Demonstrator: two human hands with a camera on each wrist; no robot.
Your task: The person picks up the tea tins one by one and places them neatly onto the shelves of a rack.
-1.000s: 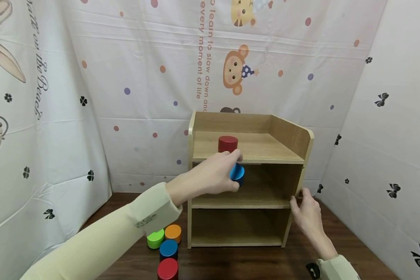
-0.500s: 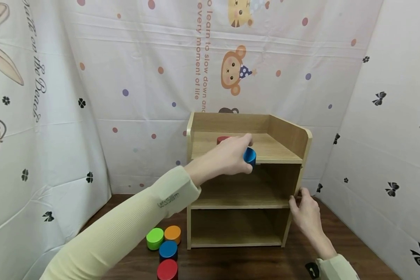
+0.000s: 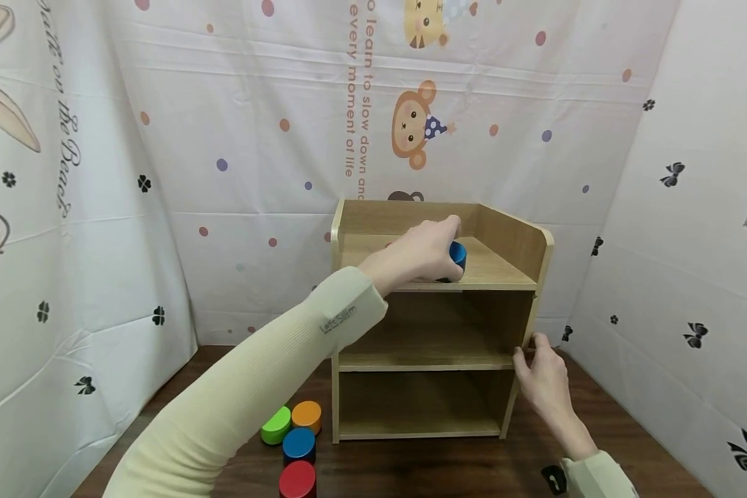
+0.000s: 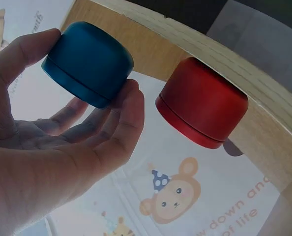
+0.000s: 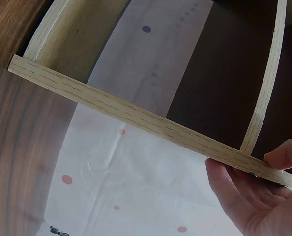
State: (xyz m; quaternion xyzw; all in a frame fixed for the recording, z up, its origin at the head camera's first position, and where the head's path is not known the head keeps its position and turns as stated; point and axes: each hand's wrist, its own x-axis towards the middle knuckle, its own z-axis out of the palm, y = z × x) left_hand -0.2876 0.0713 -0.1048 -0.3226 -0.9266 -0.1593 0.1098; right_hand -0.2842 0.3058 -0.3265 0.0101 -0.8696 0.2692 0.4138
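Note:
My left hand [image 3: 420,252] holds a small blue round tin [image 4: 89,64] between thumb and fingers, over the top board of a wooden shelf unit [image 3: 436,368]. Beside it, in the left wrist view, a matching red tin [image 4: 202,103] stands at the board's front edge. In the head view my left hand hides nearly all of that red tin. My right hand [image 3: 544,380] grips the unit's right side panel [image 5: 136,118] near the middle shelf, the thumb inside and the fingers outside.
Left of the unit, on the dark wood table [image 3: 404,474], stand a green tin [image 3: 277,426], an orange tin [image 3: 307,414], a second blue tin [image 3: 299,443] and another red tin [image 3: 298,478]. Raised panels border the top board at back and sides. Printed cloth [image 3: 255,159] hangs around.
My left hand has carried the blue tin up and to the right, from in front of the middle compartment to over the top board. My right hand has stayed on the side panel.

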